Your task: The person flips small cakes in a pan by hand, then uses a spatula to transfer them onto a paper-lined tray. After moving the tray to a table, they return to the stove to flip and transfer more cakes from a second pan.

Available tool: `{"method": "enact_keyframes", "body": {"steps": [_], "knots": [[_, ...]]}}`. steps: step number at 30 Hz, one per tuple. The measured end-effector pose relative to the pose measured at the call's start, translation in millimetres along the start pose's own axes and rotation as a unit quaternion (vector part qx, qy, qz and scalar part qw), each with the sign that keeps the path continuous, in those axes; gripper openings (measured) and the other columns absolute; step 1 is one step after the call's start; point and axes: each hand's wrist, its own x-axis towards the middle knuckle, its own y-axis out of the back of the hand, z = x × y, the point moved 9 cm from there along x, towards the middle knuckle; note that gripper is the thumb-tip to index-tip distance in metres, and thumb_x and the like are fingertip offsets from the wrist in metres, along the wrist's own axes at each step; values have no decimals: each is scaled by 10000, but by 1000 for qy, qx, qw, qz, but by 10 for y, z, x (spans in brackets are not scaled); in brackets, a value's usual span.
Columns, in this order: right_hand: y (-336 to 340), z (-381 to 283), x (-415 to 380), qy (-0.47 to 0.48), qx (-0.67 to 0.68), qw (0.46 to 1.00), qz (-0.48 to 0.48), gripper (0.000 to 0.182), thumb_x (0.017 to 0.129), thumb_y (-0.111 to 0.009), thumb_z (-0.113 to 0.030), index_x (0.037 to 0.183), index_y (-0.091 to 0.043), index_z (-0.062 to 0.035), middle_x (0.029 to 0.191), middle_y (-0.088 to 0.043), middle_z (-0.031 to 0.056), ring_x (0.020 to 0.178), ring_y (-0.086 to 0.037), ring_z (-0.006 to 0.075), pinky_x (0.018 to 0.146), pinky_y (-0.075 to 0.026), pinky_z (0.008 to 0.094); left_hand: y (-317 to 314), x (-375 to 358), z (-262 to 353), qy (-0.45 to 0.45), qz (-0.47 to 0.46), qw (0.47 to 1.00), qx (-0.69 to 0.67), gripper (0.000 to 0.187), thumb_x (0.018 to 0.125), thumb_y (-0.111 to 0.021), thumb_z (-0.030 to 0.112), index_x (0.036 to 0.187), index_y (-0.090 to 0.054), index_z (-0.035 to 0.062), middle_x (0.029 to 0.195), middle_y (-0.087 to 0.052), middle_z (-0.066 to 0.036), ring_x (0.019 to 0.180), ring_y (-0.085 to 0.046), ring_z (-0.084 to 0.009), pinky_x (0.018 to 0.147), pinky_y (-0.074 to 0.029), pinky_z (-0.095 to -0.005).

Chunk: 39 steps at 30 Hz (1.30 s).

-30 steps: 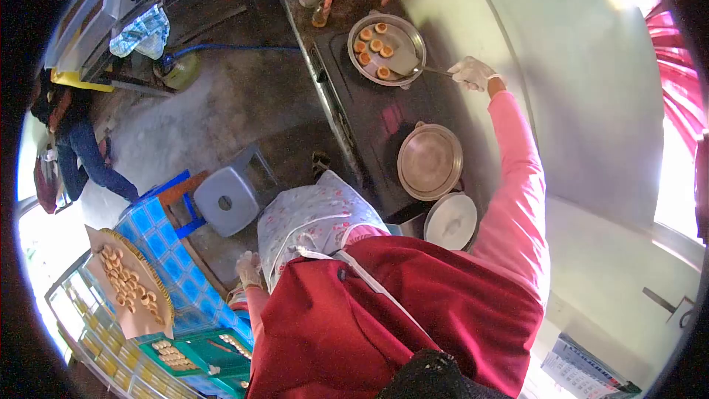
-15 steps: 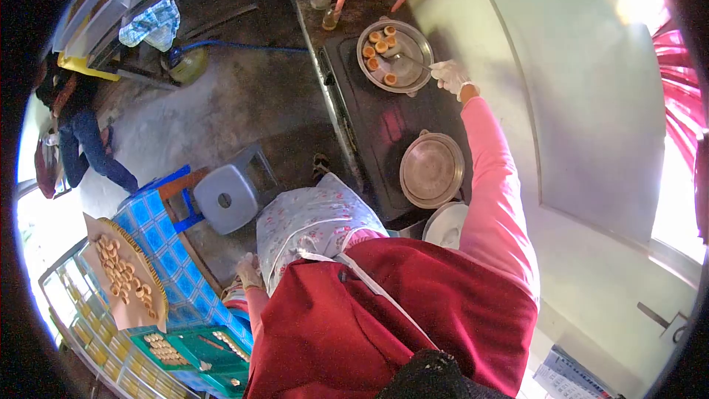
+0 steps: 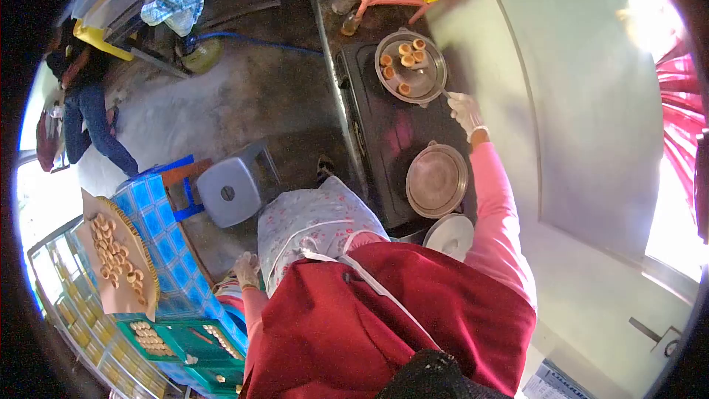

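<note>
My right hand (image 3: 464, 112), in a clear glove, grips the handle of a spatula (image 3: 431, 83) at the lower right rim of a round metal pan (image 3: 432, 55). The spatula's blade lies in the pan among several small round browned pastries (image 3: 408, 60). The pan stands on a black stove (image 3: 369, 144). Low on the left, my left hand (image 3: 247, 267), also gloved, hangs beside the floral apron (image 3: 310, 229); its fingers are too small and blurred to tell what they do.
A second round pan (image 3: 437, 179) and a white lid (image 3: 449, 236) are nearer me. A grey stool (image 3: 229, 191), pastries on a woven tray (image 3: 148, 251) and green trays (image 3: 173, 336) stand left. A person (image 3: 92, 107) is at the far left. A pink rack (image 3: 369, 0) is behind the stove.
The view has shifted slightly. Some pastries lie differently in the pan, with a cluster now toward its upper right, and my right hand has moved down a little relative to the pan.
</note>
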Motion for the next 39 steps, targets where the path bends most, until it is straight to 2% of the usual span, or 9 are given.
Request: {"method": "enact_keyframes", "body": {"steps": [4, 9, 13, 14, 17, 25, 29, 31, 39], "knots": [[292, -444, -308, 70, -105, 991, -30, 372, 834, -602, -181, 1176, -640, -38, 748, -636, 80, 573, -539, 130, 537, -440, 273, -77, 39, -378, 94, 29, 945, -312, 110, 844, -606, 208, 911, -567, 131, 777, -594, -36, 656, -603, -194, 484, -469, -328], [204, -1500, -930, 309, -406, 859, -48, 365, 869, -523, -200, 1215, -629, -163, 633, -551, 157, 507, -511, 218, 501, -433, 346, -59, -59, -339, 137, 71, 901, -405, 119, 847, -567, 235, 796, -544, 130, 648, -545, -24, 565, -571, -165, 444, -459, -320], [-328, -2361, -1555, 334, -458, 817, -107, 309, 881, -583, -171, 1174, -653, -100, 820, -676, 163, 578, -602, 173, 522, -463, 321, 36, 75, -329, 5, 77, 968, -238, 147, 823, -554, 214, 718, -566, 112, 603, -536, -43, 514, -546, -189, 446, -435, -332], [-470, -2564, -1707, 168, -406, 889, -125, 335, 888, -587, -131, 1218, -634, -105, 725, -632, 103, 528, -495, 72, 471, -410, 264, 88, 64, -290, -16, 85, 983, -165, 151, 816, -552, 207, 706, -575, 106, 596, -538, -50, 504, -543, -199, 448, -432, -339], [-1170, -2972, -1877, 174, -218, 927, -250, 349, 905, -582, -123, 1251, -611, -92, 662, -545, -18, 519, -423, 40, 449, -355, 215, 236, -23, -183, -101, 124, 929, 334, 146, 756, -628, 206, 676, -669, 91, 664, -654, -115, 587, -648, -292, 508, -502, -403], [-3574, -4421, -3324, 265, -207, 818, -466, 358, 906, -612, -150, 1248, -600, -45, 668, -434, -94, 515, -390, 1, 440, -314, 168, 454, -238, -1293, 33, 125, 985, 115, 124, 702, -655, 211, 643, -681, 104, 685, -667, -129, 638, -670, -277, 529, -517, -399], [-4892, -4950, -4088, 406, -234, 681, -562, 355, 894, -612, -140, 1228, -608, -20, 753, -549, -59, 513, -418, 25, 446, -346, 170, 533, -802, -1448, 133, 168, 878, -429, 119, 711, -660, 175, 623, -672, 96, 651, -667, -112, 610, -673, -248, 538, -526, -376], [-5542, -5125, -4430, 481, -226, 598, -600, 345, 862, -605, -187, 1149, -644, 0, 763, -593, -17, 549, -450, 52, 494, -396, 210, 384, -531, -1827, -10, 253, 954, -163, 147, 727, -605, 156, 604, -622, 78, 599, -618, -84, 551, -626, -204, 502, -474, -356], [-7757, -5420, -5968, 871, -270, 150, -382, 359, 713, -670, -156, 1061, -657, -69, 958, -669, 116, 744, -633, 280, 685, -528, 358, -226, -1055, -2238, 97, 283, 926, -230, 112, 708, -638, 211, 637, -664, 128, 686, -660, -103, 629, -654, -274, 508, -484, -397]]}}
